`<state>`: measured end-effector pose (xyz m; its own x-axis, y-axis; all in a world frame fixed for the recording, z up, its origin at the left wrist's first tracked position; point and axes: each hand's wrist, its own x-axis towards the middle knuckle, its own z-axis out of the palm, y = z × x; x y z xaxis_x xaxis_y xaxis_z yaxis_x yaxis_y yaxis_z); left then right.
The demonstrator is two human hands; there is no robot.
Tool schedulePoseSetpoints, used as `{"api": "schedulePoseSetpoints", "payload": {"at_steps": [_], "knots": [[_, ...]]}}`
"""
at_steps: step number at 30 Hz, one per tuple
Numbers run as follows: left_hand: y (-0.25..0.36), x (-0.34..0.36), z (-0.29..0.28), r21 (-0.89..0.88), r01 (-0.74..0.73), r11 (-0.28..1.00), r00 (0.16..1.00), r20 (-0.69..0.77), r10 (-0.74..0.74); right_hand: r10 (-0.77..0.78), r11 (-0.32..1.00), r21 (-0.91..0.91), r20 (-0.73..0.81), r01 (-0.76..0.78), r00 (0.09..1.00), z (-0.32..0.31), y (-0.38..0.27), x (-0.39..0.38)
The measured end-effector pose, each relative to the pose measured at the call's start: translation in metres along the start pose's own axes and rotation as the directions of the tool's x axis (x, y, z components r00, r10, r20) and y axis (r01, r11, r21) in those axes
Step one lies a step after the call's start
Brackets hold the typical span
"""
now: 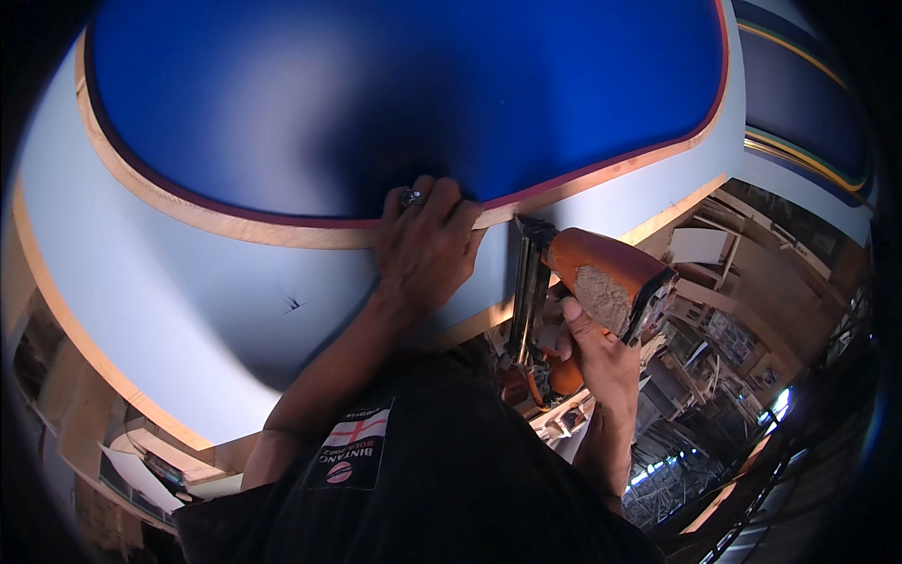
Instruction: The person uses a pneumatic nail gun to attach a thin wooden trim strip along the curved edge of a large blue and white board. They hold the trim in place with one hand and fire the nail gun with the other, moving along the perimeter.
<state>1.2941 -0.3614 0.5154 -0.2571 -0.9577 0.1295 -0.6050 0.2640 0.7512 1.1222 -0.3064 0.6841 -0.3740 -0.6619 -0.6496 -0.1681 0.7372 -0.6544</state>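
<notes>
My left hand [427,240], with a ring on one finger, curls over a pale wooden edging strip [319,235] and grips it. That strip runs around a rounded blue panel [583,85] with a dark red border. To the right, my right hand [606,362] is wrapped around an orange nail gun [611,263], which has a worn, dusty patch on its side. The gun's nose is close under the strip, just right of my left hand; I cannot tell whether it touches. Some of the right fingers are hidden behind the gun.
Beneath the blue panel lies a larger light blue-white board [188,301] with a wooden edge [122,395] and a small dark mark. At the upper right is another dark panel [803,94] with yellow and green lines. Wood offcuts [695,376] clutter the area below right.
</notes>
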Motion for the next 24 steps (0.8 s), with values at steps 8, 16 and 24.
{"api": "schedulePoseSetpoints", "payload": {"at_steps": [8,16,24], "knots": [[-0.009,-0.014,-0.007,0.004,0.0,1.0,1.0,-0.022,0.0,-0.072,0.996,-0.042,0.029,0.073,0.997,-0.001,0.008,0.003],[-0.013,-0.018,-0.01,0.017,-0.003,1.0,0.998,-0.059,0.004,-0.058,0.998,-0.031,-0.001,0.057,0.998,0.006,0.007,0.004],[-0.01,-0.018,-0.012,0.013,0.01,1.0,0.999,-0.048,-0.009,0.029,0.993,-0.112,-0.003,-0.03,1.0,0.006,0.002,0.004]]}}
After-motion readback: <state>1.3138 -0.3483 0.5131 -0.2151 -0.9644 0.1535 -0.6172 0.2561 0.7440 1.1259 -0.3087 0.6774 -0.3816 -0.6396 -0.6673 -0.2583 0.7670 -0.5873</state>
